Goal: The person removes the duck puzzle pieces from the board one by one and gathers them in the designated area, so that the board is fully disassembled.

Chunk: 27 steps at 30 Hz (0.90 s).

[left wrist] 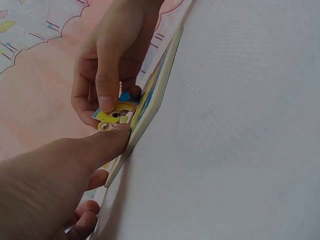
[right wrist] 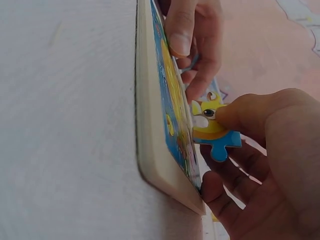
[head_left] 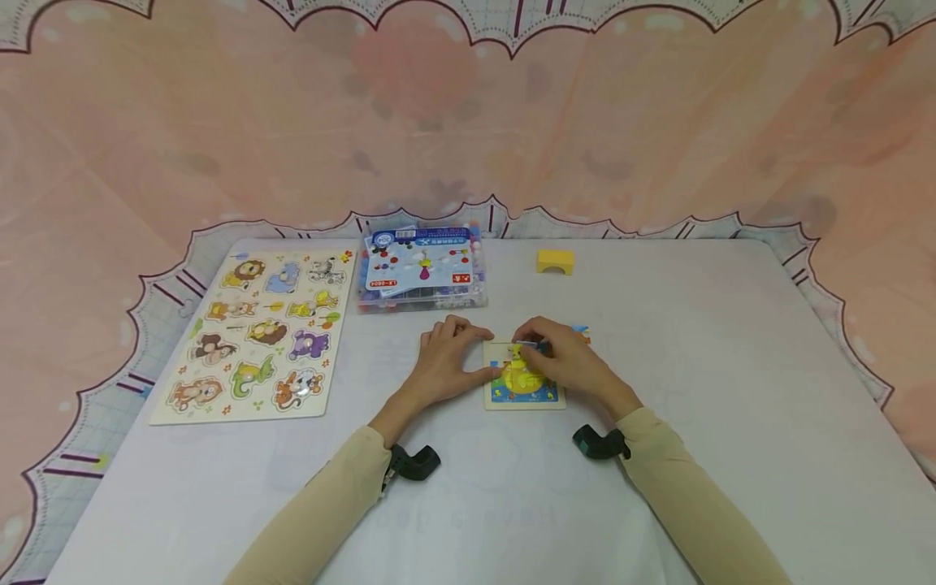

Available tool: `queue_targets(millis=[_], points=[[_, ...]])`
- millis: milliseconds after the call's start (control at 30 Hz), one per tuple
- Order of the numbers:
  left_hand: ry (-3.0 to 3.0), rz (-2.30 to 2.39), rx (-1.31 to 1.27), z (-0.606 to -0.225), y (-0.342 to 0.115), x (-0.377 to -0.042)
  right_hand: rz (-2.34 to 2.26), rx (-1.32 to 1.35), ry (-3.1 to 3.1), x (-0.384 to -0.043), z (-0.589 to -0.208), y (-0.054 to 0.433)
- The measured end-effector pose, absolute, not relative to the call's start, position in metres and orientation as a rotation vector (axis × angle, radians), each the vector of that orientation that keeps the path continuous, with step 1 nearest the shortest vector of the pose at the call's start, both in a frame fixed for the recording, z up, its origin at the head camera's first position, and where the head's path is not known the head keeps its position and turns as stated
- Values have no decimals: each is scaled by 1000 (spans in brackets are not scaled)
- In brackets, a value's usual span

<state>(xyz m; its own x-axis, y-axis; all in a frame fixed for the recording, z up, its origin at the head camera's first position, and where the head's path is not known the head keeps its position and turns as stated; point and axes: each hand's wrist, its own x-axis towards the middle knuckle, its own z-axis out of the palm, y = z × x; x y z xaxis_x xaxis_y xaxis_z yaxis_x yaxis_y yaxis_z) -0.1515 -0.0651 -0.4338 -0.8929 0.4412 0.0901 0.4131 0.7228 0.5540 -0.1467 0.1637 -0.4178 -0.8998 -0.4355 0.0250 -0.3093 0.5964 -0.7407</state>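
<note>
A small wooden jigsaw board (head_left: 524, 404) with a yellow duck picture lies flat on the table between both hands. My right hand (head_left: 566, 357) pinches a puzzle piece (right wrist: 210, 117) between thumb and fingers; it is yellow and blue with the duck's eyes and beak. In the right wrist view this piece is tilted, close over the board's upper part. My left hand (head_left: 446, 361) steadies the board from its left side, with the thumb (left wrist: 112, 140) reaching onto its left edge and the forefinger stretched to its upper left corner.
A large animal peg puzzle board (head_left: 244, 410) lies at the left. Beside it sits a clear plastic box (head_left: 420, 301) with a printed sheet on top. A yellow arch block (head_left: 556, 261) stands farther back. Another colourful piece (head_left: 582, 331) shows just past the right hand.
</note>
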Motion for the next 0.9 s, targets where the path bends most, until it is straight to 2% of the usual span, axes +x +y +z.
queue_targets(millis=[900], points=[[2872, 919, 705, -433, -65, -151, -1220, -502, 2720, -151, -415, 188]])
